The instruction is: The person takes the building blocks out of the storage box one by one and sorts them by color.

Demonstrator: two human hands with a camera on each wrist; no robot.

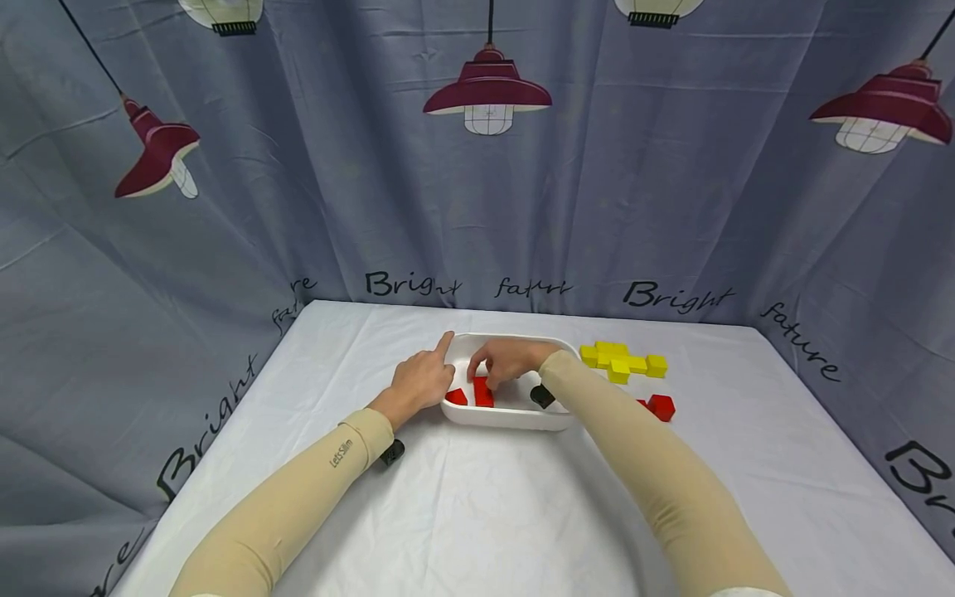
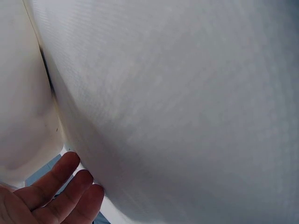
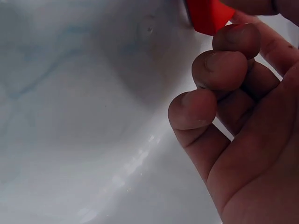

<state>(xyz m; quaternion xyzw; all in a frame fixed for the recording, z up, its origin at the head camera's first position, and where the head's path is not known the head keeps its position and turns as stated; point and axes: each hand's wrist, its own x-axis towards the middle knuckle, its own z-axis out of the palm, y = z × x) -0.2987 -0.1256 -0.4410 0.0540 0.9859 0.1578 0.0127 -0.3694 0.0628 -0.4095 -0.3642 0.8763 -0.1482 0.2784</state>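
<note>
A white oblong tray [image 1: 507, 421] with rounded corners stands on the table, and two red blocks lie at its left end. My right hand [image 1: 515, 358] reaches into it, thumb and index finger at the upright red block [image 1: 483, 393]. In the right wrist view, that red block [image 3: 211, 16] sits between thumb and index finger, the other fingers curled beside it. The second red block [image 1: 457, 397] lies by the left wall. My left hand [image 1: 424, 377] touches the tray's left end with its index finger extended along the rim. Its fingers [image 2: 63, 169] look fairly straight in the left wrist view.
Right of the tray is a group of yellow blocks [image 1: 616, 361]. Nearer me lies a red block [image 1: 661, 407], another partly hidden by the right forearm. A white cloth [image 1: 477, 514] covers the table; a grey printed curtain [image 1: 485, 215] hangs behind and at both sides.
</note>
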